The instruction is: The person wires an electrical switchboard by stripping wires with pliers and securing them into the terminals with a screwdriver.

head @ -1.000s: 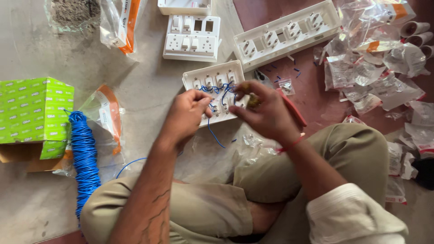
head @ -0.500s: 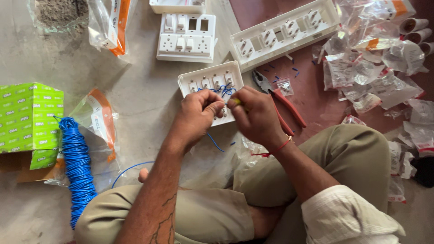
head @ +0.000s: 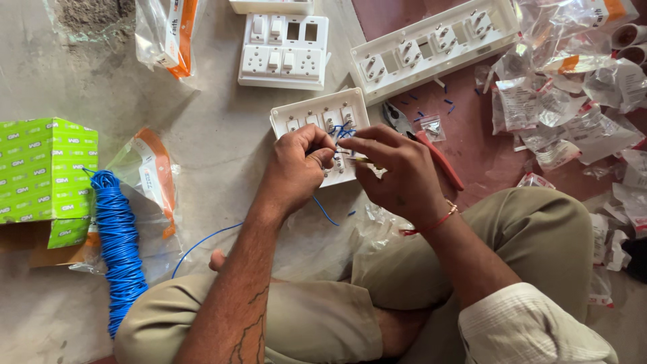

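On the floor, nearest to the camera, the person sits cross-legged in khaki trousers. Both forearms reach forward over the knees to a white switch plate point(head: 322, 128) that lies back side up on the grey floor, just beyond the legs.

The left hand point(head: 296, 165) rests on the near left part of the plate, and its fingers point(head: 322, 159) are curled tight, pinching a short blue wire point(head: 342, 131) at the terminals. The right hand point(head: 396, 172) is just beside it on the right; its fingers are closed around a thin tool with a yellowish handle point(head: 360, 160), probably a small screwdriver, and the tip points toward the same terminals. The tip itself is hidden by the fingers, so I cannot tell if it touches a screw.

I judge that the step in hand is wiring: a loop of blue wire is being fixed at one terminal at the back of the plate. The next move calls for holding the wire end steady in its hole while the tool turns, with the plate not sliding.

To the left, near, lies a coil of blue wire point(head: 118, 243), and beside it a green box point(head: 44, 175). Just right of the plate lie red-handled pliers point(head: 431, 145). Farther away are a finished switch board point(head: 284, 50) and a long white plate point(head: 431, 47), and far right many small plastic bags point(head: 566, 94).
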